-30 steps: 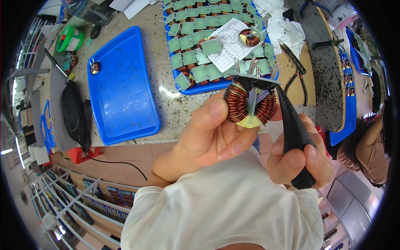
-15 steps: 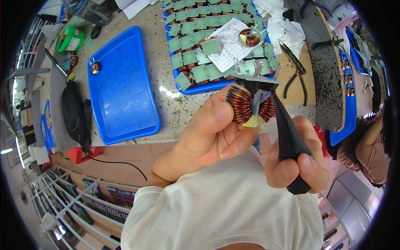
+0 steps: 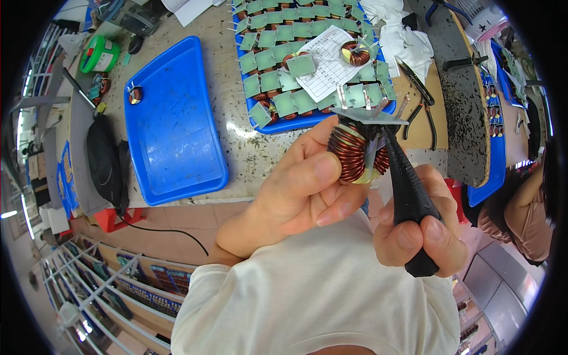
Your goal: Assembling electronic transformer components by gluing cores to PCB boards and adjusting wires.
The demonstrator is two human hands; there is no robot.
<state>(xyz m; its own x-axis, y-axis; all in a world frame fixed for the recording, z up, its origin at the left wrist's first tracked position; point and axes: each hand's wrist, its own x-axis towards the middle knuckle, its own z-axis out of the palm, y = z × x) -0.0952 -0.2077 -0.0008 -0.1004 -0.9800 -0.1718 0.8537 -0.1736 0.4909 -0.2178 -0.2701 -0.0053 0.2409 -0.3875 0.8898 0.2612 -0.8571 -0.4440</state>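
Observation:
My left hand [image 3: 302, 183] is closed on a toroidal coil [image 3: 352, 155] wound with copper wire. A flat board [image 3: 370, 116] with upright metal pins sits on top of the coil. In my right hand [image 3: 441, 234] is a black tapered tool [image 3: 409, 192], pinched between fingers and thumb. Its narrow tip points up and meets the dark area just under the board, at the coil's right side. Whether the tip presses in or only touches, I cannot tell.
Ahead lies a blue tray [image 3: 278, 126] packed with similar coils, a printed sheet [image 3: 322, 74] on them. To the left, another blue tray [image 3: 171, 130] holds one coil [image 3: 135, 94]. Black-handled pliers [image 3: 421, 109] lie at the right. A green tub [image 3: 99, 54] stands far left.
The coil has turned slightly in my left hand and shifted a little to the right. The tool's tip stays at the board's underside.

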